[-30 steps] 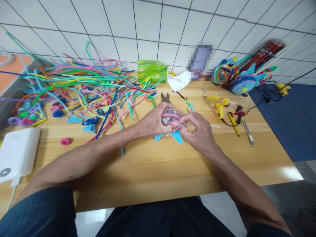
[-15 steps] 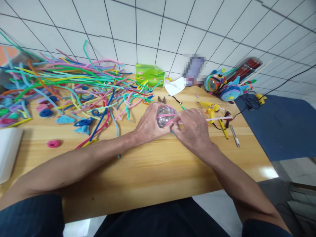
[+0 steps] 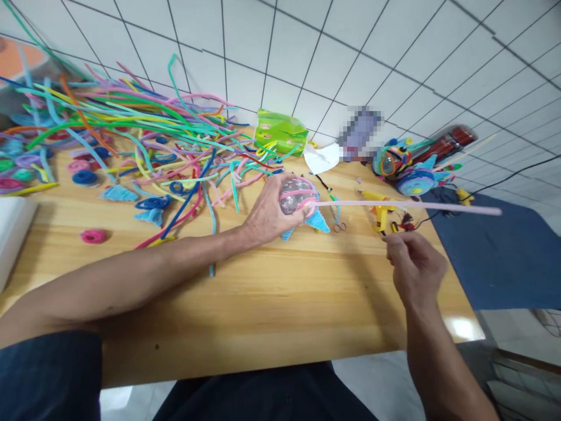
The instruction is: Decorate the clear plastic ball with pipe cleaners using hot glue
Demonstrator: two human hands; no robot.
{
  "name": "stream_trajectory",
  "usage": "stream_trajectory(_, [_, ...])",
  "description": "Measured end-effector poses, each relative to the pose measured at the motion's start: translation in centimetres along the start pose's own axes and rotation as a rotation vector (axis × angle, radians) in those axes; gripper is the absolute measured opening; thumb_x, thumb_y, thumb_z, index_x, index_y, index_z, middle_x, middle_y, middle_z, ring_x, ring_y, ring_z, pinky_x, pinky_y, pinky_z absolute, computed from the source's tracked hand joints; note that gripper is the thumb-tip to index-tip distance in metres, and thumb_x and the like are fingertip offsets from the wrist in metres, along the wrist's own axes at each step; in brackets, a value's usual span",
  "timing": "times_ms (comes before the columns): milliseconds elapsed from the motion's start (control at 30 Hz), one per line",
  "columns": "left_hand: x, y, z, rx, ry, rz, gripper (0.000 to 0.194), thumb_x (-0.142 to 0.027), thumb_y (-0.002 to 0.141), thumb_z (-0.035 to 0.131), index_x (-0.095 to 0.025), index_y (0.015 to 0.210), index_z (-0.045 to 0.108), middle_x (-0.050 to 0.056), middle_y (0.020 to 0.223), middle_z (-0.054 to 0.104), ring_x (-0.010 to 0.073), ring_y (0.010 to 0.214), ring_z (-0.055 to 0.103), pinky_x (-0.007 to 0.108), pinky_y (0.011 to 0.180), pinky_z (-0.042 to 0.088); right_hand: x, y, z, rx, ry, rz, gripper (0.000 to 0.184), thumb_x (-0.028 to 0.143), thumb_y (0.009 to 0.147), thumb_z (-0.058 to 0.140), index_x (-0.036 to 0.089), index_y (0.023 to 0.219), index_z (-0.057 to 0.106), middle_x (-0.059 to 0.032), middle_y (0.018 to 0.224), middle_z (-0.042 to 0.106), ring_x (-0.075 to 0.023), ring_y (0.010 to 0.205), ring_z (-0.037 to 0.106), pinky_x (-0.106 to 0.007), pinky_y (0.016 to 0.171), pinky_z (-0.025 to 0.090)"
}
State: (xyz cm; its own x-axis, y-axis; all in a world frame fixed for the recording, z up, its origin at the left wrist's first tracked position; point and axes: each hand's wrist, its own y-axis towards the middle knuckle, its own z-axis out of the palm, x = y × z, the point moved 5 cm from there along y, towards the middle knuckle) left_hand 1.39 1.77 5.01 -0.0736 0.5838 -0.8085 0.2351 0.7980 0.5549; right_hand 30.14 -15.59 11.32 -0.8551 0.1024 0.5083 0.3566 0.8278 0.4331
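My left hand (image 3: 274, 210) is closed around a clear plastic ball (image 3: 293, 199) with pink pipe cleaner wrapped across it. Light blue fuzzy fins (image 3: 318, 220) stick out below the ball's right side. From the ball a long pale pink pipe cleaner (image 3: 407, 204) stretches to the right, its far end free. My right hand (image 3: 414, 266) is below this strand and apart from it, fingers curled closed. Anything inside them is hidden. Close to its fingertips lies a yellow glue gun (image 3: 380, 216). Small scissors (image 3: 339, 225) rest right of the fins.
Many coloured pipe cleaners (image 3: 144, 131) are heaped at the back left. A pink coil (image 3: 93, 235) lies in front of them. Behind the ball are a green packet (image 3: 280, 131) and white paper (image 3: 322, 158). Finished colourful crafts (image 3: 414, 178) and a red flask (image 3: 453, 140) stand back right.
My right hand has left the ball and moved right and toward me, beside the glue gun. The pale pink strand now extends freely. The fins and scissors have come into view.
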Motion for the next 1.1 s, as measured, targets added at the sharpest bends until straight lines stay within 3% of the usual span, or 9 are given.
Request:
stream_trajectory(67, [0.1, 0.0, 0.0, 0.004, -0.017, -0.007, 0.065, -0.042, 0.086, 0.085, -0.024, 0.139, 0.055, 0.014, 0.141, 0.069, 0.0308, 0.132, 0.070, 0.056, 0.117, 0.060, -1.5, 1.5, 1.4, 0.101, -0.047, 0.104, 0.039, 0.062, 0.093, 0.070, 0.024, 0.084, 0.074, 0.0008, 0.063, 0.065, -0.0186, 0.060, 0.059, -0.032, 0.060, 0.047])
stream_trajectory(133, [0.0, 0.1, -0.2, 0.005, -0.026, -0.017, 0.064, -0.042, 0.086, 0.084, -0.024, 0.140, 0.055, 0.014, 0.141, 0.069, 0.0306, 0.132, 0.070, 0.055, 0.118, 0.060, -2.0, 2.9, 3.1, 0.188, -0.066, 0.119, 0.038, 0.062, 0.088, 0.071, 0.024, 0.085, 0.075, -0.0023, 0.069, 0.072, -0.0211, 0.065, 0.066, -0.035, 0.065, 0.051])
stream_trajectory(233, [-0.2, 0.3, -0.7, -0.014, -0.043, -0.035, 0.063, -0.046, 0.087, 0.085, -0.025, 0.139, 0.057, 0.011, 0.141, 0.069, 0.0289, 0.129, 0.072, 0.051, 0.116, 0.062, -2.1, 4.4, 5.4, 0.229, -0.068, 0.081, 0.033, 0.056, 0.086, 0.069, 0.023, 0.090, 0.075, -0.0065, 0.080, 0.079, -0.0247, 0.075, 0.072, -0.040, 0.076, 0.057])
stream_trajectory(400, [0.6, 1.4, -1.7, -0.077, -0.076, -0.090, 0.060, -0.055, 0.090, 0.084, -0.029, 0.137, 0.058, 0.007, 0.135, 0.071, 0.0278, 0.124, 0.073, 0.049, 0.110, 0.064, -1.9, 5.4, 8.3, 0.289, -0.092, -0.020, 0.024, 0.047, 0.090, 0.069, 0.024, 0.097, 0.074, -0.0079, 0.090, 0.082, -0.0257, 0.083, 0.075, -0.041, 0.081, 0.060])
stream_trajectory(533, [1.6, 2.9, -3.3, -0.161, -0.071, -0.124, 0.065, -0.065, 0.089, 0.085, -0.028, 0.135, 0.058, 0.008, 0.135, 0.070, 0.0295, 0.125, 0.071, 0.052, 0.115, 0.062, -0.4, 5.1, 10.1, 0.305, -0.077, -0.131, 0.022, 0.044, 0.095, 0.069, 0.024, 0.104, 0.072, -0.0095, 0.097, 0.082, -0.0269, 0.088, 0.077, -0.043, 0.087, 0.061])
stream_trajectory(733, [1.8, 3.8, -4.1, -0.157, -0.071, -0.135, 0.071, -0.078, 0.089, 0.079, -0.029, 0.134, 0.055, 0.009, 0.135, 0.069, 0.0318, 0.126, 0.071, 0.055, 0.114, 0.061, 3.3, 4.1, 12.8, 0.365, -0.148, -0.221, 0.036, 0.045, 0.100, 0.068, 0.018, 0.123, 0.071, -0.0160, 0.115, 0.081, -0.0319, 0.107, 0.078, -0.046, 0.098, 0.061])
stream_trajectory(867, [2.0, 3.4, -3.6, -0.134, -0.063, -0.137, 0.076, -0.083, 0.088, 0.077, -0.028, 0.135, 0.054, 0.010, 0.136, 0.067, 0.0334, 0.129, 0.069, 0.057, 0.116, 0.059, 5.1, 4.2, 14.9, 0.451, -0.282, -0.155, 0.047, 0.049, 0.101, 0.069, 0.017, 0.135, 0.068, -0.0189, 0.130, 0.079, -0.0370, 0.122, 0.074, -0.048, 0.101, 0.059])
stream_trajectory(933, [2.1, 3.2, -3.4, -0.130, -0.064, -0.127, 0.078, -0.085, 0.086, 0.077, -0.028, 0.135, 0.054, 0.010, 0.135, 0.068, 0.0332, 0.129, 0.069, 0.056, 0.116, 0.059, 5.5, 4.6, 15.9, 0.489, -0.288, -0.097, 0.040, 0.044, 0.102, 0.066, 0.020, 0.134, 0.068, -0.0176, 0.133, 0.078, -0.0369, 0.121, 0.074, -0.047, 0.098, 0.059])
stream_trajectory(1100, [2.4, 3.6, -3.8, -0.159, -0.073, -0.119, 0.077, -0.084, 0.085, 0.079, -0.029, 0.133, 0.055, 0.009, 0.133, 0.068, 0.0320, 0.124, 0.071, 0.055, 0.114, 0.061, 5.2, 6.1, 16.9, 0.475, -0.133, -0.035, 0.020, 0.028, 0.099, 0.062, 0.023, 0.115, 0.073, -0.0126, 0.115, 0.081, -0.0314, 0.108, 0.075, -0.043, 0.094, 0.056])
